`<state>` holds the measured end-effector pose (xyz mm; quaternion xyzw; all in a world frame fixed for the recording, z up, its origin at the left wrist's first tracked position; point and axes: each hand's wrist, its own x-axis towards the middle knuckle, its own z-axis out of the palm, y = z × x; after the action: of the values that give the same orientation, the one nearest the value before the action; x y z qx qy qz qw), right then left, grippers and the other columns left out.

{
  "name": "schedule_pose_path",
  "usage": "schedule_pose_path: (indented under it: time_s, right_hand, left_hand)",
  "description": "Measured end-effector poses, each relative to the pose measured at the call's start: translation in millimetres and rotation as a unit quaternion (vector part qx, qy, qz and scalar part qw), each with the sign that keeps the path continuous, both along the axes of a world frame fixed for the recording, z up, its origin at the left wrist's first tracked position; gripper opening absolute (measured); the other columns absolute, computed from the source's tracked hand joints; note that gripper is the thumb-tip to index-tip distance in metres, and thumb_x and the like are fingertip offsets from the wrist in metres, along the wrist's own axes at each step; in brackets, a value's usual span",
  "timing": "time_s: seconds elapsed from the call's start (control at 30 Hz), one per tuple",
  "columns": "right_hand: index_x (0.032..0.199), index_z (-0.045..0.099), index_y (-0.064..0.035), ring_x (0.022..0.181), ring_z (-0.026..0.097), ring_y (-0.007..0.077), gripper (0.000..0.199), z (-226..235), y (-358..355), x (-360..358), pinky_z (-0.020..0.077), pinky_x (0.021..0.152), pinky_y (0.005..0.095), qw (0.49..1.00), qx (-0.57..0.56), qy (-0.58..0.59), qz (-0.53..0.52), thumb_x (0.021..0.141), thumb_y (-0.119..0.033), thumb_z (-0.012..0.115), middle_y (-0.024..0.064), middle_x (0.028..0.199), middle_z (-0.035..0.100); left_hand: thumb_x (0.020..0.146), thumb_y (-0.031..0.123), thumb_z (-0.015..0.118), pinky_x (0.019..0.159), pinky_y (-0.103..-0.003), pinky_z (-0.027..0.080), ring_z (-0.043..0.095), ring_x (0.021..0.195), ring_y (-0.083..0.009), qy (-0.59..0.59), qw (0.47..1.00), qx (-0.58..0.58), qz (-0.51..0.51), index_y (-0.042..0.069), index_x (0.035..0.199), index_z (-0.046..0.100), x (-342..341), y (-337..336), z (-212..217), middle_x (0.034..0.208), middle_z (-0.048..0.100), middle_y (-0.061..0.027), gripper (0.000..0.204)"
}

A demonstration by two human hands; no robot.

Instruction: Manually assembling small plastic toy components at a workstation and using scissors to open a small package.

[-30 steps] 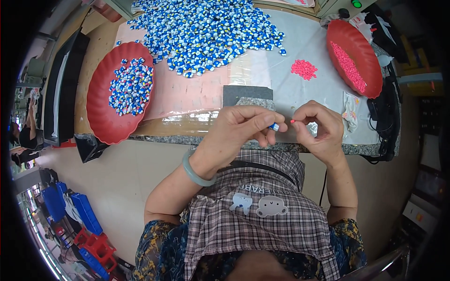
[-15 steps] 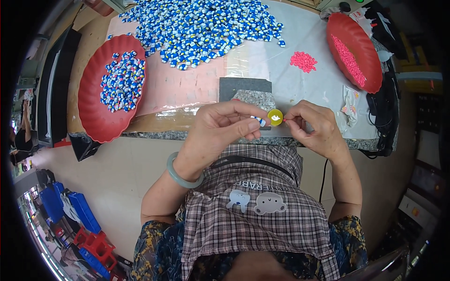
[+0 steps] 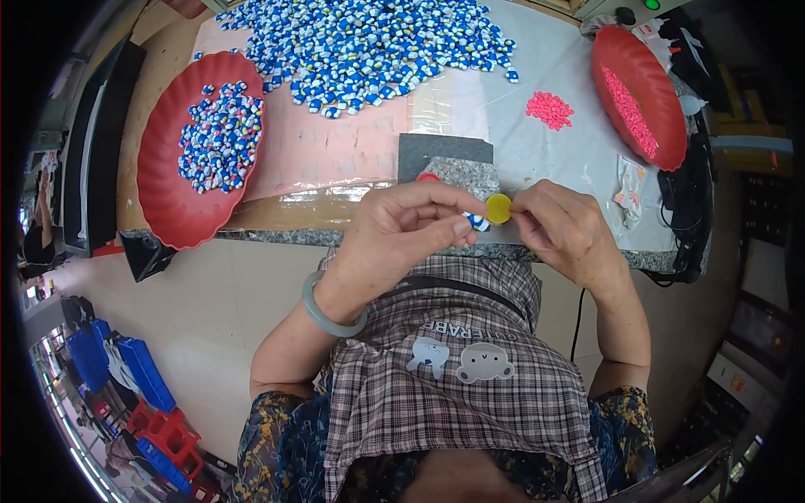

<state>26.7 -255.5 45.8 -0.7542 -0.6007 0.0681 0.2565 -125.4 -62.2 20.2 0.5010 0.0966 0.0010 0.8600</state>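
Observation:
My left hand (image 3: 402,230), a pale green bangle at its wrist, is closed in a pinch on a small blue-and-white piece (image 3: 476,221) at the fingertips. My right hand (image 3: 570,222) is pinched too, its thumb and forefinger close to a round yellow disc-like thing (image 3: 499,208) between the two hands. The small pink piece that showed at the right fingertips earlier is hidden now. Behind the left fingers lie a speckled grey stone slab (image 3: 465,173), a dark grey plate (image 3: 444,147) and a partly covered red round object (image 3: 428,177).
A large heap of blue-and-white pieces (image 3: 369,50) covers the table's far side. Similar pieces fill part of a red scalloped tray (image 3: 159,168) at left. A small pink pile (image 3: 549,111) lies right, near another red tray (image 3: 671,109) with pink bits. A crumpled wrapper (image 3: 629,193) lies nearby.
The whole view has shifted slightly. The white patch on the yellow disc-like thing no longer shows, and the pink piece at my right fingertips has gone out of sight. Both hands stay pinched.

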Motion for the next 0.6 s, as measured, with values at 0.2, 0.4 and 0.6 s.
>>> schedule_pose_path:
  time_s: [0.2, 0.4, 0.6]
  right_hand:
    - [0.09, 0.066, 0.0014, 0.068, 0.065, 0.0149, 0.016, 3, -4, -6, 0.0525, 0.06, 0.0248, 0.986, 0.037, 0.132, -0.091, 0.077, 0.009, 0.07, 0.0085, 0.084, 0.068]
    - [0.091, 0.066, 0.0044, 0.074, 0.064, 0.0112, 0.012, -2, 4, -27, 0.0538, 0.065, 0.0232, 0.948, 0.134, 0.253, -0.135, 0.081, 0.008, 0.07, 0.0075, 0.086, 0.068]
    - [0.09, 0.069, -0.0002, 0.067, 0.067, 0.0115, 0.012, -11, 14, -32, 0.0547, 0.061, 0.0241, 0.938, 0.179, 0.246, -0.168, 0.079, 0.005, 0.072, 0.0067, 0.081, 0.07]
  left_hand:
    - [0.092, -0.003, 0.065, 0.081, -0.025, 0.057, 0.068, 0.091, -0.014, 0.021, 1.0, -0.004, 0.006, -0.006, 0.115, 0.067, 3, -4, 3, 0.107, 0.07, -0.0116, 0.023]
    - [0.093, -0.003, 0.065, 0.081, -0.025, 0.058, 0.069, 0.093, -0.0158, 0.0, 0.999, 0.008, 0.043, -0.006, 0.115, 0.066, 9, -16, -3, 0.107, 0.068, -0.0115, 0.022]
    - [0.093, -0.003, 0.065, 0.082, -0.026, 0.059, 0.069, 0.093, -0.0172, -0.036, 0.989, 0.13, 0.065, -0.007, 0.114, 0.067, 11, -17, -3, 0.109, 0.064, -0.0122, 0.022]
